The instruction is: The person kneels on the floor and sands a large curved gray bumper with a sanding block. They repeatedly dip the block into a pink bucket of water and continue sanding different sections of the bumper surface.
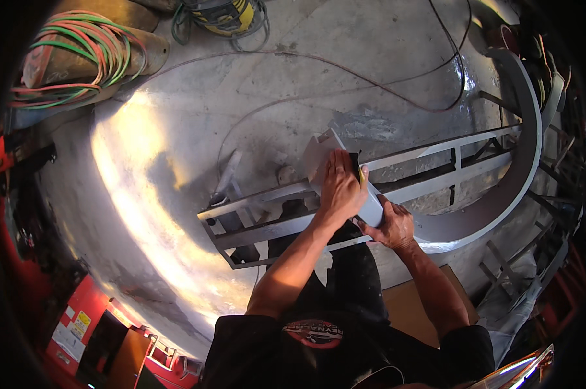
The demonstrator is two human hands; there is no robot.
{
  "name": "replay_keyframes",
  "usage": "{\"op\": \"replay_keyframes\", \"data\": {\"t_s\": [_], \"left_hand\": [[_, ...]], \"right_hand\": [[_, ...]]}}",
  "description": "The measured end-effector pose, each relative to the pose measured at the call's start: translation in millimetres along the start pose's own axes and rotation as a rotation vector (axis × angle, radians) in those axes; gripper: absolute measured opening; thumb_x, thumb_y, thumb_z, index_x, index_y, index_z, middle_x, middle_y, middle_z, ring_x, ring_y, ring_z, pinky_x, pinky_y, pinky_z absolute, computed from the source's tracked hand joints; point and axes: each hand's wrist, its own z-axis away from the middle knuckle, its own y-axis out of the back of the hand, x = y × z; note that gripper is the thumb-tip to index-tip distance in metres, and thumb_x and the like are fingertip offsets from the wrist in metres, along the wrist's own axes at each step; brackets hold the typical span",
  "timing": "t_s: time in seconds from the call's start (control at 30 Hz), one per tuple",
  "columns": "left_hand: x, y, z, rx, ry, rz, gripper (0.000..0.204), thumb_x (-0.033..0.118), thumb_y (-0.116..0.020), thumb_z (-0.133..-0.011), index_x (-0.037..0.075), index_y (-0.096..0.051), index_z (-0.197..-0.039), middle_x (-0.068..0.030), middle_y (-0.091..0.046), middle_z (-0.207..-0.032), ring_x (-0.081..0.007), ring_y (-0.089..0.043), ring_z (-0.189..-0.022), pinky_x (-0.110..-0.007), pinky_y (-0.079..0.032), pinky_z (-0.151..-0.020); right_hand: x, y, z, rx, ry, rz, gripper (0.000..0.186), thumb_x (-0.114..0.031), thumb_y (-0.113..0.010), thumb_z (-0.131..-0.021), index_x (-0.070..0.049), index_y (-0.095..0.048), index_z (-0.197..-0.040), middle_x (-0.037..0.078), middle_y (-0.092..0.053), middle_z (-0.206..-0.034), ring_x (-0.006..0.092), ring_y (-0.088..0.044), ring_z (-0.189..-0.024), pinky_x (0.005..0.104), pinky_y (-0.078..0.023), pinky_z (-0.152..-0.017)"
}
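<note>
A grey metal piece (371, 209) with a wide flat end lies at a slant across a metal frame (260, 231) in front of me. My left hand (342, 188) presses down on its wide end, fingers close together. Between that thumb and forefinger shows a small black and yellow pad (356, 166); the rest of it is hidden under the hand. My right hand (394, 224) grips the near end of the grey piece, thumb on one side and fingers over the other.
A large curved grey metal band (529, 149) stands at the right end of the frame. Cables (345, 67) cross the concrete floor. Coiled red and green hoses (105, 48) hang over a cylinder at far left. A yellow and black machine (231, 16) stands at the back. Cardboard (413, 305) lies near my right arm.
</note>
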Motion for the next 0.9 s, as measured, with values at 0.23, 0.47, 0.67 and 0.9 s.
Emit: {"op": "replay_keyframes", "data": {"t_s": [0.23, 0.47, 0.67, 0.9], "left_hand": [[-42.5, -0.8, -60.7, -0.126, 0.018, 0.001, 0.050, 0.032, -0.042, -0.108, -0.016, -0.056, -0.116, -0.0353, -0.057, -0.120, -0.0520, -0.054, -0.115, -0.057, -0.043, -0.103], [13.9, 19.5, 49.4, 0.038, -0.154, 0.058, 0.061, 0.035, -0.037, -0.109, -0.017, -0.043, -0.141, -0.0417, -0.042, -0.146, -0.0542, -0.037, -0.142, -0.057, -0.030, -0.120], [-82.8, -11.6, -64.5, -0.070, 0.016, 0.047, 0.044, 0.028, -0.041, -0.106, -0.012, -0.054, -0.119, -0.0313, -0.057, -0.124, -0.0453, -0.055, -0.116, -0.054, -0.042, -0.106], [16.0, 6.6, 72.7, 0.039, -0.081, 0.030, 0.071, 0.028, -0.052, -0.100, -0.020, -0.034, -0.148, -0.0394, -0.033, -0.156, -0.0508, -0.024, -0.152, -0.052, -0.020, -0.127]], "right_hand": [[-10.9, 8.2, -2.9, -0.085, -0.057, -0.003, 0.087, -0.063, -0.080, -0.074, 0.000, -0.058, -0.131, 0.020, -0.074, -0.105, 0.0384, -0.074, -0.091, 0.0468, -0.057, -0.085], [1.6, -4.9, 2.1, -0.002, 0.021, 0.018, 0.086, -0.062, -0.080, -0.075, 0.000, -0.058, -0.130, 0.021, -0.074, -0.096, 0.0377, -0.074, -0.086, 0.0461, -0.057, -0.083], [-10.1, 2.7, -4.0, -0.050, -0.034, 0.035, 0.087, -0.063, -0.080, -0.074, -0.001, -0.058, -0.131, 0.021, -0.074, -0.092, 0.0380, -0.074, -0.085, 0.0471, -0.058, -0.084], [1.3, -7.1, 3.0, 0.017, 0.025, 0.022, 0.087, -0.062, -0.080, -0.074, 0.000, -0.058, -0.131, 0.022, -0.074, -0.093, 0.0385, -0.074, -0.085, 0.0459, -0.059, -0.082]]}}
